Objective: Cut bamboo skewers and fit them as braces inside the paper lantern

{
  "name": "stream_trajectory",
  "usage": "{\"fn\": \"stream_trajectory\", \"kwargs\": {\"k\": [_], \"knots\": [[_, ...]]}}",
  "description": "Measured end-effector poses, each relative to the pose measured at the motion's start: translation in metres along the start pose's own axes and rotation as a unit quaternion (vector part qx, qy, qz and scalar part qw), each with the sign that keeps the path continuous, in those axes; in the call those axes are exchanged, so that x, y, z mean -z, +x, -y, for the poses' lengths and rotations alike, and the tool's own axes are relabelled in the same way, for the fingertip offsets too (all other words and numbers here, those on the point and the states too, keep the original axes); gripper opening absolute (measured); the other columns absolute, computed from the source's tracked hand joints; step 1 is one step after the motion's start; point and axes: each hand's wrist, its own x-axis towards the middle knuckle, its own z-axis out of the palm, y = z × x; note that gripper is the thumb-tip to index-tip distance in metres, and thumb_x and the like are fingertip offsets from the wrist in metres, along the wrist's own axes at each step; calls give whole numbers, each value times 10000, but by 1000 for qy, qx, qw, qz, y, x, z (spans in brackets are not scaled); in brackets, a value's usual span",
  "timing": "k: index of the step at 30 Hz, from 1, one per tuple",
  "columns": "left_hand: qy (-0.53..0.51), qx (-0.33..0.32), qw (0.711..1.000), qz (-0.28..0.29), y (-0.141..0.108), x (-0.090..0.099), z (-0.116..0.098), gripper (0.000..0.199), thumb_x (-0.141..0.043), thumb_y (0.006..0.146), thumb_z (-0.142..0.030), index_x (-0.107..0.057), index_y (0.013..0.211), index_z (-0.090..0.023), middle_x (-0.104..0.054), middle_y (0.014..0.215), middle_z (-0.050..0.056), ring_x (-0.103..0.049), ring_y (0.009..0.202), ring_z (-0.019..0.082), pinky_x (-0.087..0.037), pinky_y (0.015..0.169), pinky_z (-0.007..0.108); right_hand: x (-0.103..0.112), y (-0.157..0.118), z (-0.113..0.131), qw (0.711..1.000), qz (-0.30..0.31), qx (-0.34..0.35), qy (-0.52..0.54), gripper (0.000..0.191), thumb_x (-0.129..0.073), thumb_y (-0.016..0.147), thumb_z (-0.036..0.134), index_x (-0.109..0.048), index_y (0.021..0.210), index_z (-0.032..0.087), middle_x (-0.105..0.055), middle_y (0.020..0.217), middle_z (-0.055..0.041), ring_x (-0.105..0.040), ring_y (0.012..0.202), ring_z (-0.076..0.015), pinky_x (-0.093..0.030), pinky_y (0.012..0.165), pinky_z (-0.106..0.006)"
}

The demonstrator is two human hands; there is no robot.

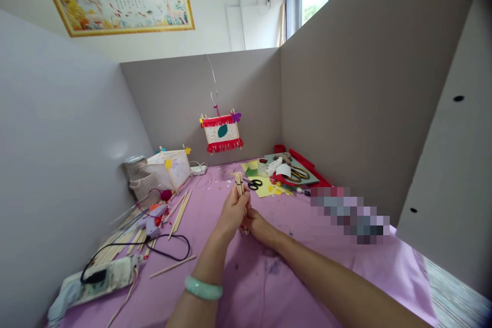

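A bundle of wooden sticks [240,184], with dark bands near its top and bottom ends, stands roughly upright in front of me. My left hand [233,208] is closed around its upper part. Lower down, my right hand [255,223] is wrapped round the same bundle, and its fingertips are partly hidden. Just behind the bundle lie black-handled scissors [254,184] beside a yellow paper sheet [265,187].
Loose sticks [180,214], a glue gun [150,221] with a black cord and a power strip [102,282] lie left. A white lantern frame [171,169] stands behind them. A red-fringed lantern [223,132] hangs at the back. Grey panels [346,87] enclose the table.
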Motion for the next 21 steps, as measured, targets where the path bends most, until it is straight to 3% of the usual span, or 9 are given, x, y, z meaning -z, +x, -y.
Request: {"fn": "stream_trajectory", "kwargs": {"k": [8, 11, 12, 14, 16, 18, 19, 21], "knots": [[2, 20, 1000, 0, -7, 0, -3, 146, -476, 801, -340, -424, 813, -204, -416, 588, -69, -420, 511, 86, -352, 493, 195, -2, -4, 1, 999, 8, -2, -49, 304, -493, 826, 381, -445, 607, 176, -438, 537, 22, -394, 514, -105, -337, 514, -255], [23, 14, 1000, -16, -8, 1, -4, 141, -478, 797, -330, -428, 785, -199, -415, 582, -68, -424, 522, 89, -364, 516, 202, 2, -13, 14, 994, 26, 23, -102, 210, -538, 796, 342, -544, 848, 139, -577, 753, -38, -499, 673, -148, -422, 629, -290], [32, 10, 999, -22, -8, 3, -4, 135, -479, 796, -324, -433, 782, -198, -418, 586, -66, -432, 533, 92, -375, 534, 208, 7, -20, 20, 986, 44, 39, -153, 297, -561, 779, 329, -540, 997, 127, -603, 915, -77, -531, 800, -175, -439, 722, -318], [51, 3, 998, -43, -9, 11, -3, 129, -481, 797, -319, -442, 782, -197, -424, 599, -63, -450, 557, 100, -400, 576, 224, 20, -42, 33, 941, 87, 58, -322, 560, -588, 760, 342, -443, 1246, 103, -510, 1231, -160, -470, 1100, -242, -366, 934, -386], [73, -3, 994, -76, -11, 25, -3, 138, -479, 806, -332, -446, 789, -199, -429, 620, -59, -461, 577, 108, -411, 606, 240, 40, -74, 44, 873, 91, -11, -479, 669, -540, 796, 452, -398, 1323, 65, -349, 1391, -219, -293, 1289, -307, -230, 1040, -457], [98, -10, 988, -119, -15, 43, -5, 152, -474, 819, -353, -447, 803, -204, -433, 641, -55, -459, 591, 115, -404, 613, 247, 64, -111, 55, 803, 39, -94, -587, 716, -511, 797, 529, -419, 1318, 47, -338, 1394, -243, -284, 1302, -334, -247, 1030, -476], [111, -14, 984, -138, -17, 53, -7, 150, -477, 822, -355, -449, 810, -208, -436, 649, -53, -458, 603, 119, -397, 617, 248, 76, -130, 61, 765, -10, -122, -632, 676, -509, 801, 526, -474, 1272, 42, -398, 1350, -251, -345, 1267, -347, -286, 1002, -481], [138, -27, 973, -180, -22, 67, -11, 136, -482, 823, -347, -455, 823, -214, -439, 654, -51, -452, 614, 126, -385, 623, 253, 96, -162, 75, 693, -68, -179, -695, 471, -479, 837, 474, -644, 1004, 66, -604, 1082, -236, -554, 1035, -359, -393, 867, -489]]}}
